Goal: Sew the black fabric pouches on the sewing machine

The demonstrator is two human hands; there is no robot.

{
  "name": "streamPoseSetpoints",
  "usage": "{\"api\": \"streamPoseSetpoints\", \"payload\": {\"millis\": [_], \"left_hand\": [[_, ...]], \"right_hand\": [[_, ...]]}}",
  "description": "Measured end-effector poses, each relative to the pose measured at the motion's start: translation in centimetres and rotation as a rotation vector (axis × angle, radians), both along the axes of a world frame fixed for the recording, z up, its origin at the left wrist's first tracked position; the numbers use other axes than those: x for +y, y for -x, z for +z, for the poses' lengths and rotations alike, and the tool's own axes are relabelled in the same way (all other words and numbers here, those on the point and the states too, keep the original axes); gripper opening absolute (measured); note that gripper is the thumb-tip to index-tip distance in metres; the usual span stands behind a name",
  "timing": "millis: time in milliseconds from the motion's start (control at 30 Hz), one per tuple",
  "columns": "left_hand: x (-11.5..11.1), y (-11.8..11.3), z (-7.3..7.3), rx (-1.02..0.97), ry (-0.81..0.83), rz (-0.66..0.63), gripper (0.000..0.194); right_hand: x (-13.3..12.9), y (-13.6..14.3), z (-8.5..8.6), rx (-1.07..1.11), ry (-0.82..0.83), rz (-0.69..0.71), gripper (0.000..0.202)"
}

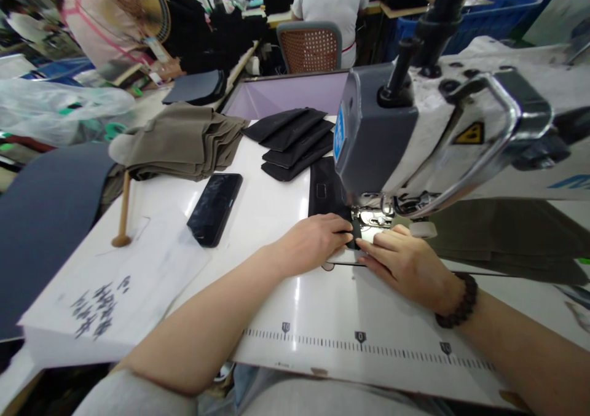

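A grey sewing machine [415, 133] stands on the white table [276, 219] in front of me. A black fabric piece [326, 192] runs under its presser foot [375, 218]. My left hand [313, 241] presses flat on the near end of that fabric, fingers pointing at the foot. My right hand [405, 262], with a dark bead bracelet on the wrist, lies just right of it, fingertips on the fabric edge beside the needle plate. Both hands hold the piece down rather than gripping it.
A stack of black fabric pieces [295, 142] and folded olive cloth [184, 142] lie at the back. A black phone [215, 208] rests left of my hands. A wooden peg [123, 210] stands upright. Olive fabric [502, 235] lies right. Other people sit behind, one on a chair [310, 46].
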State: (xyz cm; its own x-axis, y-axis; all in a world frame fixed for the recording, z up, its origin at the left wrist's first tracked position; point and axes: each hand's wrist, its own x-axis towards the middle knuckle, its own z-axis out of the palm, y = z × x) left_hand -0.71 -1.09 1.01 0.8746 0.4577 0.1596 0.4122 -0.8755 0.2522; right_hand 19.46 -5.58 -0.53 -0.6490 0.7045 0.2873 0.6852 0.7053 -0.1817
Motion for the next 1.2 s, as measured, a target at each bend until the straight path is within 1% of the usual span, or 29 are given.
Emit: {"api": "streamPoseSetpoints", "payload": {"millis": [167,333,533,667,867,1200], "left_hand": [[0.6,-0.2,-0.2,0.018,-0.008,0.030,0.020],[1.2,-0.4,-0.3,0.013,0.014,0.078,0.021],[1.8,-0.5,-0.5,0.004,0.027,0.119,0.023],[1.9,-0.5,-0.7,-0.007,0.017,0.137,0.023],[1.9,-0.6,-0.9,-0.022,0.004,0.154,0.023],[2.2,-0.6,-1.3,-0.014,-0.015,0.168,0.025]], "right_hand": [[0.3,0.2,-0.3,-0.020,-0.034,-0.070,0.028],[0.6,0.2,-0.5,-0.039,-0.032,-0.115,0.030],[0.7,0.2,-0.5,-0.028,0.011,-0.129,0.030],[0.6,0.3,-0.4,-0.030,0.018,-0.151,0.030],[0.6,0.2,-0.5,-0.031,0.036,-0.145,0.030],[0.6,0.3,-0.3,-0.032,0.026,-0.154,0.031]]}}
